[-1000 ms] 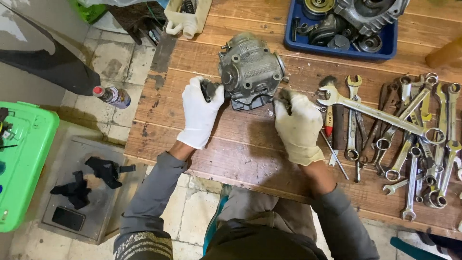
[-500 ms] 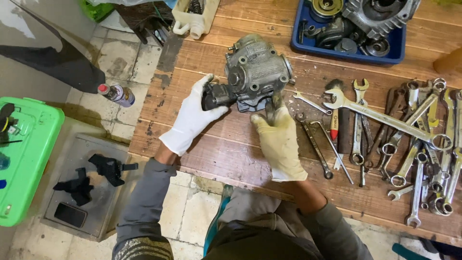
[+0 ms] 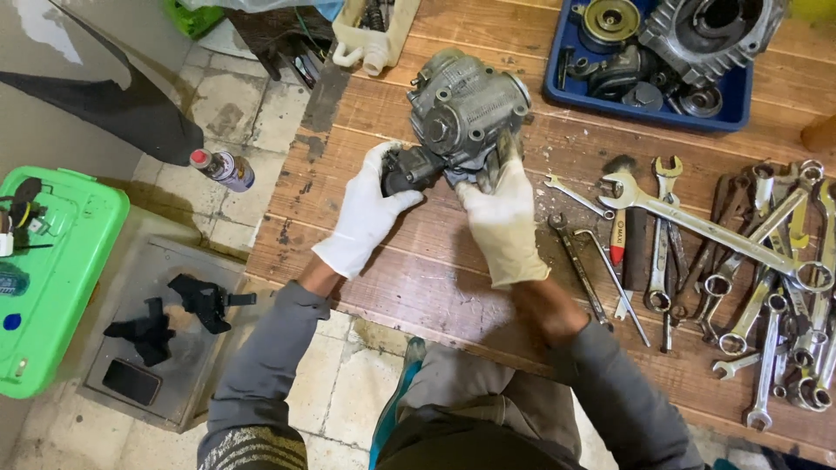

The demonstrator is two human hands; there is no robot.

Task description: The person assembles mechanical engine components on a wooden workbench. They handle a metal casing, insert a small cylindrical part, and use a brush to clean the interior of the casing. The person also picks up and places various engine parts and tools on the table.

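My left hand [image 3: 366,213], in a white glove, has its fingers curled around the dark stub at the lower left of the grey metal engine casting [image 3: 461,113]; the fingertips themselves are hidden behind that stub, so I see only the thumb and knuckles. My right hand [image 3: 505,218], in a yellowish glove, grips the casting's lower right edge, thumb up along its side and the other fingers out of sight behind the metal. Both sets of fingers are clamped on the casting, which is tipped up between them above the near middle of the wooden counter [image 3: 418,270]; whether its underside touches the boards I cannot tell.

Just to the right of my right hand lie loose spanners [image 3: 697,226], many overlapping, the farthest ones cut off by the picture's right edge. A screwdriver with a red handle [image 3: 616,248] lies among them, partly covered. Beyond them, at the counter's far side, a blue tray [image 3: 644,100] holds dark engine parts, its top cropped.

On the tiled floor to my left stand a spray can [image 3: 225,168] and a green box [image 3: 52,270]. Beside it is a grey tray [image 3: 157,331] holding black pieces too small to make out.
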